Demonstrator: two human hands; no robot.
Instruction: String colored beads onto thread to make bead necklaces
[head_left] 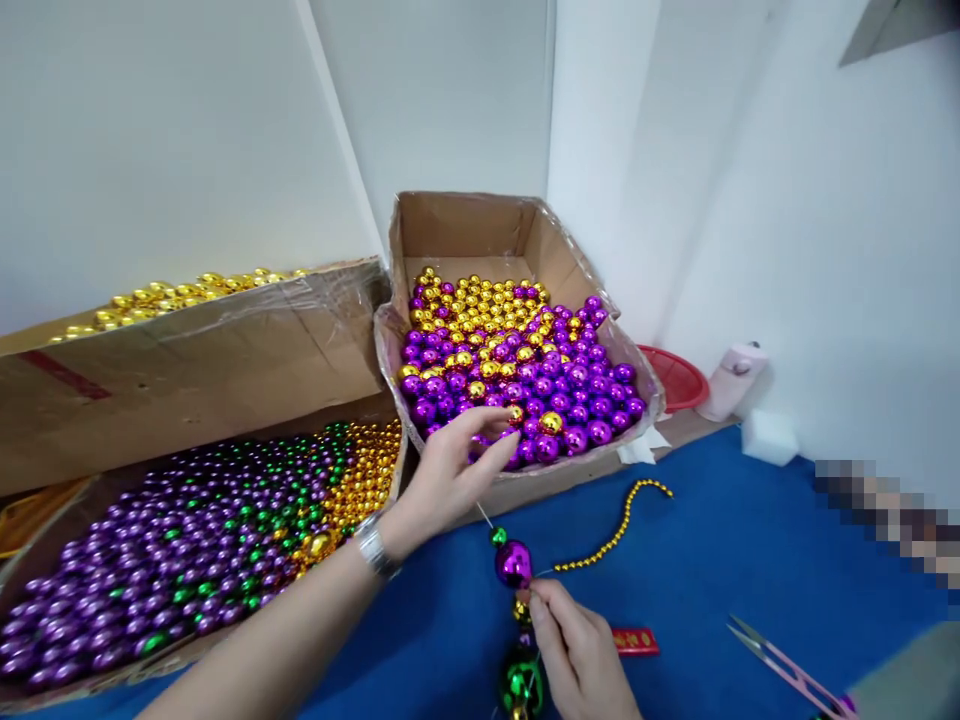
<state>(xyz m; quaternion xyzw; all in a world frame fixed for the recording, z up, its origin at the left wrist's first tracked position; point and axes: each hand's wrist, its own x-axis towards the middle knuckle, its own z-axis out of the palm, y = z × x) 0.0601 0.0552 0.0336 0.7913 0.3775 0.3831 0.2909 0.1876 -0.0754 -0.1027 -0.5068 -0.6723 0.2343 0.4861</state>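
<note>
My left hand (454, 470) reaches over the front of a cardboard box (480, 487) of large shiny purple beads (577, 440) and gold beads. Its thumb and fingers are apart, and the fingertips are close to a gold bead (551, 424); whether they touch any bead is hard to tell. Below, my right hand (576, 650) pinches a bead string (513, 565) just under a big purple bead. On that string are a small green bead (498, 537), a gold bead and a large green bead (521, 680). A thin thread end sticks up above the small green bead.
Left is a box of small purple, green and gold beads (187, 540), with another box (187, 350) of gold beads behind. On the blue cloth (697, 560) lie a gold bead strand (619, 530), a red tag (636, 641) and thread snips (787, 665). A red basket (679, 380) stands behind.
</note>
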